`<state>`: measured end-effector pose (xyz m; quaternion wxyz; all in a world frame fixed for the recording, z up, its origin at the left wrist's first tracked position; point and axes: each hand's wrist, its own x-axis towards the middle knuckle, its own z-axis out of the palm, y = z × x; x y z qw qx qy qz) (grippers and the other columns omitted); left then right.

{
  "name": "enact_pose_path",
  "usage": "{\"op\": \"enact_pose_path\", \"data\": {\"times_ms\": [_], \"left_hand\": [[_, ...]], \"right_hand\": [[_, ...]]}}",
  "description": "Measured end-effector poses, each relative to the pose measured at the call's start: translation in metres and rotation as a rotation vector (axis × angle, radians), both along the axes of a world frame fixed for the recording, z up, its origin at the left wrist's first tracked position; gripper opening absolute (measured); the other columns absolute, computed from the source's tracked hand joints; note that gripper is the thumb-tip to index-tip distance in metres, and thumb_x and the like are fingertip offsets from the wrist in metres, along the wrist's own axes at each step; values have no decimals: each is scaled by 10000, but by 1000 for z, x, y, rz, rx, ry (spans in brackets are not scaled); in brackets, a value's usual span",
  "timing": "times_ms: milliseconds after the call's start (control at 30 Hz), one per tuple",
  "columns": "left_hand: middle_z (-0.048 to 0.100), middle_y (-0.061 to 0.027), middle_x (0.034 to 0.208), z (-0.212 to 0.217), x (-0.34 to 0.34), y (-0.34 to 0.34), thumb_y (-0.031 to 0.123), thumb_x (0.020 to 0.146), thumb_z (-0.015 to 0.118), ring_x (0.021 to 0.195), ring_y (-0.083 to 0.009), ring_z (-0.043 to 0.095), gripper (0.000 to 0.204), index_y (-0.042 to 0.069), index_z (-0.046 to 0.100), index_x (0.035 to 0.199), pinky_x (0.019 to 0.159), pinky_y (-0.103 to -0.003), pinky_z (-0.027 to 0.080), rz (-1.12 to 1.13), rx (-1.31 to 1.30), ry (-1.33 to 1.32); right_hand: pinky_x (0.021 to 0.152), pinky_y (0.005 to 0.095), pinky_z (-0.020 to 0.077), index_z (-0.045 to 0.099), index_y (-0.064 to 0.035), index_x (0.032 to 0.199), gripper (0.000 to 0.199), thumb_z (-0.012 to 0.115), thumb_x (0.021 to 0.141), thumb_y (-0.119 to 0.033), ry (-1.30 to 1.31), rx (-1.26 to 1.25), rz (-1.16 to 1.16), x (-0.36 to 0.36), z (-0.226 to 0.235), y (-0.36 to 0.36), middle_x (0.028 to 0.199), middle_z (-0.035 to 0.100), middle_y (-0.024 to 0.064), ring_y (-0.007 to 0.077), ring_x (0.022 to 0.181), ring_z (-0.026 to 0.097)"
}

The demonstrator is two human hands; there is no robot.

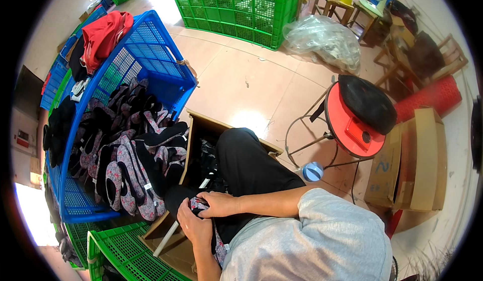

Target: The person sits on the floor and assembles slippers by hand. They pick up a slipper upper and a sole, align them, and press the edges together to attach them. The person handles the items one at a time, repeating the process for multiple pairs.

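Observation:
Over my lap, my left hand (195,228) and my right hand (220,204) are closed together around a floral fabric slipper (198,204). Its grey and pink patterned end shows between my fingers, while the rest is mostly covered by my hands. A strip of similar floral fabric (220,251) with a small white tag lies beside my left forearm. Just left of my knees, a blue basket (65,185) is heaped with floral and black slippers (132,172). An open cardboard box (187,172) with dark items inside stands around my legs, and a white rod (166,239) crosses it.
Green baskets stand lower left (121,251) and at the far side (229,14). Red clothing (103,37) hangs over the blue basket's rim. To the right are a red stool (337,115) with a black bag (366,104), a blue-lidded container (312,171) and a cardboard carton (422,160).

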<state>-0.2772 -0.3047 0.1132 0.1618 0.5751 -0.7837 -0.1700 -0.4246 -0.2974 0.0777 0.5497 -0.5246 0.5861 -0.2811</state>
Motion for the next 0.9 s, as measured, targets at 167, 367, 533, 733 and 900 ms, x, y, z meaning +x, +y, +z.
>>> {"op": "enact_pose_path", "data": {"times_ms": [167,367,533,733,900], "left_hand": [[563,-193,1284,2,-2,0,-32,703,639,1233,-395,487,612,9,510,1300,1057,-449,385,4,2,-2],[565,-191,1283,1,-1,0,-32,702,649,1234,-394,489,612,9,512,1297,1055,-446,386,4,-1,-8],[563,-189,1286,1,-1,1,-34,700,652,1240,-392,485,613,10,512,1295,1059,-442,384,9,3,-5],[562,-188,1278,3,-3,2,-45,693,636,1235,-390,486,614,8,511,1292,1062,-439,379,23,17,-5],[563,-191,1256,1,-3,1,-54,680,615,1210,-396,494,619,3,506,1287,1055,-441,380,18,5,5]], "right_hand": [[988,439,470,470,4,1381,812,698,749,-452,-4,10,12,1,-4,-1,1247,618,237,372,1171,597],[1009,416,452,455,-10,1401,801,702,784,-458,-5,14,11,3,-7,0,1254,594,257,384,1172,581],[1018,413,445,448,-16,1408,802,696,789,-462,-10,16,16,1,-6,0,1258,590,259,384,1180,575],[1021,410,443,448,-17,1408,794,692,793,-457,-12,28,27,1,-4,0,1259,590,257,383,1183,574],[1021,409,442,446,-19,1411,789,686,798,-454,-13,29,31,1,-7,-1,1270,586,251,380,1188,571]]}}
